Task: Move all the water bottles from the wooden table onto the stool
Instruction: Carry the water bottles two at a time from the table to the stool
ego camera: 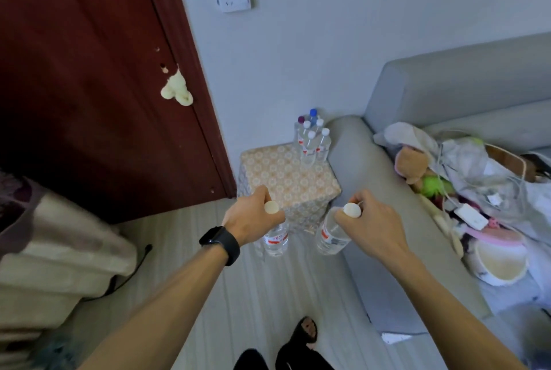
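The left hand is gripping the left bottle by the neck, with the fingers curled tight just below the white cap. This bottle is hanging upright over the floor, just in front of the stool. The right hand is gripping the right bottle the same way, fingers closed round the neck under the cap. That bottle is hanging slightly tilted, near the stool's front right corner and beside the sofa arm.

The stool, in a patterned cover, is standing between the door and the sofa. A bottle cluster is standing upright on its far right corner, against the sofa arm. A black watch is sitting on the left wrist.
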